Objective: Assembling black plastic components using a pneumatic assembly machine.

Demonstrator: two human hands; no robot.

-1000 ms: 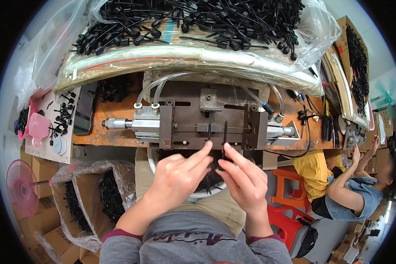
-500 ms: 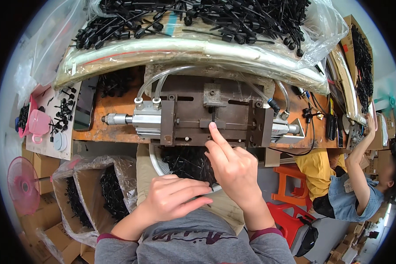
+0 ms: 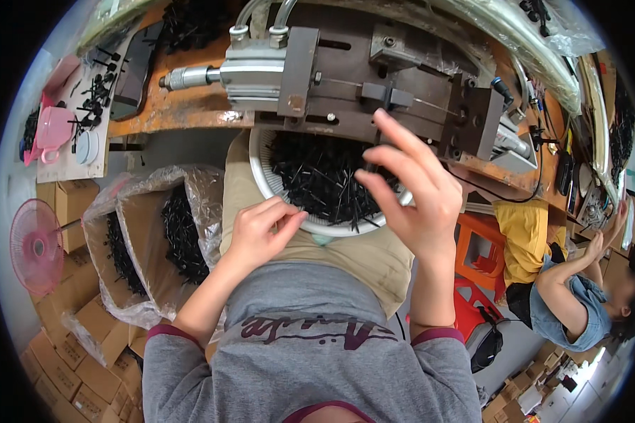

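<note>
My left hand is closed at the near left rim of a white round basket, thumb against curled fingers. Whatever it pinches, if anything, is too small to make out. Slim black plastic parts fill the basket. My right hand is raised over the basket's right side with fingers apart and nothing between them. Its index fingertip is close to a dark block at the middle of a brown metal fixture. A silver air cylinder sits at the fixture's left end, another cylinder at its right.
A wooden bench carries the fixture. Left are a pink cup, a white lid and a plastic-lined carton of black parts. A pink fan stands beyond. Right are an orange stool and a co-worker.
The view has shifted, showing the fixture higher and more of the basket. My right index finger has come off the fixture's middle and the hand has opened. My left fingers have curled closed.
</note>
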